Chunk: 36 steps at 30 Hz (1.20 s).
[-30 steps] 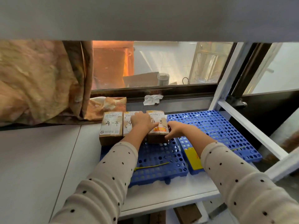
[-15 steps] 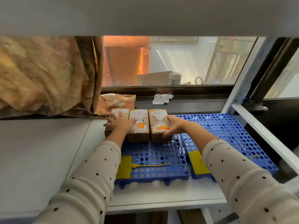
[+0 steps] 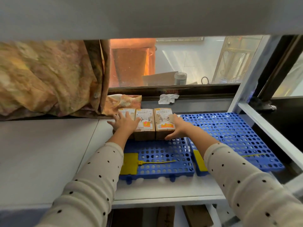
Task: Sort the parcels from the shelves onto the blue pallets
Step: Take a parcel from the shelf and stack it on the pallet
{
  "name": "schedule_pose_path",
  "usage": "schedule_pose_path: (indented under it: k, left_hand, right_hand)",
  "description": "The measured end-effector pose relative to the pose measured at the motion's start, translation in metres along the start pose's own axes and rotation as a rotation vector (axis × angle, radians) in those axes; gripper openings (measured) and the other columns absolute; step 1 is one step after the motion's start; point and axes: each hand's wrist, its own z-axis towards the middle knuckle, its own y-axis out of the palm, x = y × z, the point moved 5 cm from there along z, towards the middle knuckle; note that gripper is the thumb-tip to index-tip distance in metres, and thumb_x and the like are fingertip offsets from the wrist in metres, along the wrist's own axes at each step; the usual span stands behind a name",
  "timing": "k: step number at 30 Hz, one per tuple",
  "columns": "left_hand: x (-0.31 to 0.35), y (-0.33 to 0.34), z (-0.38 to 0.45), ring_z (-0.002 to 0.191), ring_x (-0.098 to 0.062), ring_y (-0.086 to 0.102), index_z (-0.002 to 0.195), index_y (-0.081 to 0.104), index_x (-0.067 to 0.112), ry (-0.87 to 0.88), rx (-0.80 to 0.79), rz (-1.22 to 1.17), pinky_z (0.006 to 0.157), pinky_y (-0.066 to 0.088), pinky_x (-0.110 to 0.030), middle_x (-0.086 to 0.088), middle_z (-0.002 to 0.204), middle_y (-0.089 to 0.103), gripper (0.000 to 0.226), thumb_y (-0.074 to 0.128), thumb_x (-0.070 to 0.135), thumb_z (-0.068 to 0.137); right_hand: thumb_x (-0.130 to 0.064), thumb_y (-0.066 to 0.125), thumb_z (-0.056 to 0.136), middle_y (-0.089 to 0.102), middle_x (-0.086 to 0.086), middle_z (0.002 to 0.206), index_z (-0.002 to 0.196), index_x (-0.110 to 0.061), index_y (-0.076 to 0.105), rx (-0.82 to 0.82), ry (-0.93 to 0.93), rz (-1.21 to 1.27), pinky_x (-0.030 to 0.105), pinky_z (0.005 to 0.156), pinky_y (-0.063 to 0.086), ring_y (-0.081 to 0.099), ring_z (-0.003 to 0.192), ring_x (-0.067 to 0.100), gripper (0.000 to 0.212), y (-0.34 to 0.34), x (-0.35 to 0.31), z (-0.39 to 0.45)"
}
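Note:
Three small brown parcels stand in a row at the back of the left blue pallet (image 3: 160,163). The left parcel (image 3: 127,111) is mostly covered by my left hand (image 3: 124,122), which lies flat on it with fingers spread. The middle parcel (image 3: 145,126) is marked 4-4. The right parcel (image 3: 164,123) is marked 4-3; my right hand (image 3: 176,128) presses against its right side, thumb at its lower front corner. A second blue pallet (image 3: 229,136) lies to the right with no parcels on it.
Each pallet carries a yellow tag (image 3: 129,163) at its front. A patterned curtain (image 3: 49,76) hangs at the back left, a crumpled white paper (image 3: 167,98) lies on the sill, and a white shelf post (image 3: 246,82) rises at the right. A shelf board overhangs above.
My left hand slid from the middle parcels onto the left one. The three parcels now sit tight together in a row, squeezed between both hands.

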Motion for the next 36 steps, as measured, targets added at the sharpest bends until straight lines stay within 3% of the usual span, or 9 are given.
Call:
schedule_pose_path:
  k: [5, 9, 12, 21, 26, 31, 36]
  left_hand:
    - [0.001, -0.031, -0.026, 0.143, -0.035, 0.018, 0.150, 0.024, 0.020, 0.147, 0.140, 0.038, 0.116, 0.015, -0.046, -0.013, 0.155, 0.024, 0.069, 0.037, 0.059, 0.094]
    - [0.004, -0.066, -0.064, 0.128, -0.029, 0.043, 0.136, 0.046, 0.014, 0.271, 0.260, 0.070, 0.107, 0.031, -0.042, -0.009, 0.138, 0.049, 0.057, 0.047, 0.051, 0.093]
    - [0.003, -0.096, -0.101, 0.121, -0.028, 0.049, 0.130, 0.049, 0.011, 0.377, 0.327, 0.193, 0.098, 0.036, -0.037, -0.010, 0.130, 0.054, 0.051, 0.045, 0.047, 0.095]
    - [-0.042, -0.162, -0.200, 0.115, -0.026, 0.052, 0.131, 0.047, 0.012, 0.520, 0.485, 0.196, 0.095, 0.042, -0.038, -0.009, 0.125, 0.055, 0.050, 0.049, 0.046, 0.095]
    - [-0.062, -0.191, -0.241, 0.116, -0.025, 0.052, 0.133, 0.043, 0.013, 0.514, 0.522, 0.188, 0.095, 0.042, -0.038, -0.009, 0.128, 0.053, 0.053, 0.047, 0.049, 0.094]
    - [-0.085, -0.230, -0.291, 0.111, -0.024, 0.056, 0.133, 0.044, 0.012, 0.467, 0.632, 0.209, 0.086, 0.044, -0.032, -0.008, 0.124, 0.057, 0.054, 0.043, 0.050, 0.096]
    - [-0.108, -0.253, -0.332, 0.117, -0.026, 0.050, 0.129, 0.048, 0.013, 0.365, 0.604, 0.150, 0.089, 0.045, -0.036, -0.009, 0.128, 0.051, 0.053, 0.052, 0.050, 0.091]
  right_hand:
    - [-0.066, 0.059, 0.078, 0.020, 0.012, 0.154, 0.152, -0.018, 0.012, 0.188, -0.023, -0.257, 0.049, 0.114, 0.023, 0.020, 0.142, 0.032, 0.100, -0.037, -0.031, -0.038]
    - [-0.052, 0.056, 0.087, 0.034, 0.016, 0.146, 0.145, -0.009, 0.030, 0.391, 0.018, -0.283, 0.046, 0.104, 0.036, 0.036, 0.133, 0.033, 0.077, -0.059, -0.063, -0.079]
    - [-0.046, 0.060, 0.087, 0.043, 0.014, 0.140, 0.140, -0.010, 0.038, 0.479, -0.007, -0.306, 0.043, 0.097, 0.043, 0.044, 0.127, 0.031, 0.068, -0.066, -0.095, -0.114]
    - [-0.048, 0.063, 0.085, 0.048, 0.012, 0.135, 0.140, -0.010, 0.037, 0.610, -0.050, -0.414, 0.041, 0.097, 0.044, 0.048, 0.123, 0.029, 0.072, -0.077, -0.177, -0.232]
    - [-0.045, 0.067, 0.083, 0.049, 0.012, 0.134, 0.140, -0.010, 0.036, 0.664, -0.062, -0.415, 0.039, 0.094, 0.046, 0.051, 0.120, 0.029, 0.074, -0.080, -0.199, -0.285]
    - [-0.045, 0.067, 0.083, 0.043, 0.013, 0.141, 0.144, -0.011, 0.029, 0.716, -0.086, -0.351, 0.040, 0.098, 0.046, 0.049, 0.125, 0.031, 0.080, -0.090, -0.219, -0.337]
    - [-0.044, 0.068, 0.083, 0.041, 0.013, 0.145, 0.145, -0.011, 0.028, 0.746, -0.152, -0.366, 0.041, 0.097, 0.045, 0.047, 0.127, 0.031, 0.082, -0.093, -0.236, -0.384]
